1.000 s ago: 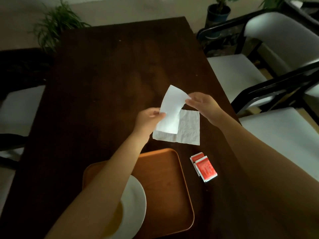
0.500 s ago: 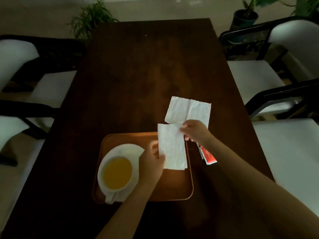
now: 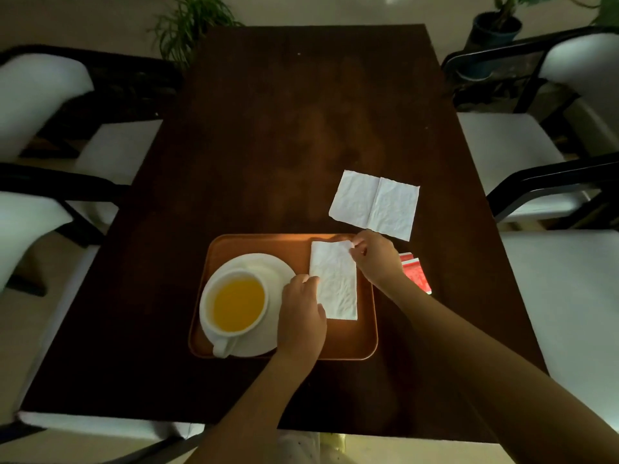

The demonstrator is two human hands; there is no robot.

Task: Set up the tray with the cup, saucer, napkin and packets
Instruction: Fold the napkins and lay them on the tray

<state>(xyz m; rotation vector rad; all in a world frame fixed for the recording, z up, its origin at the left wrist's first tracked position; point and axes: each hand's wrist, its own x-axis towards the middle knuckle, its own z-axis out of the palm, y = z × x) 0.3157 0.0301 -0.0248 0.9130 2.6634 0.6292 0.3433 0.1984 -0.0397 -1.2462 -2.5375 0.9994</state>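
The folded napkin (image 3: 335, 279), held above the tray's right half half a second before, now lay flat on the orange tray (image 3: 365, 336) at lower centre, right of the saucer (image 3: 268, 266) and cup (image 3: 234, 304). The left hand (image 3: 301, 316) pinched its left edge; the right hand (image 3: 376, 259) pinched its top corner. Red packets (image 3: 415, 274) stayed on the table (image 3: 268, 128), partly hidden.

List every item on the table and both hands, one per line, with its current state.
Orange wooden tray: flat on the dark table, holding saucer and napkin.
White round saucer: on the tray, under the cup.
White cup: upright, filled with yellow liquid.
Folded white napkin: lying on the tray.
Unfolded white napkin: flat on the table, off the tray.
Red packets: on the table, off the tray.
Left hand: fingers on the folded napkin's edge.
Right hand: pinching its far corner.
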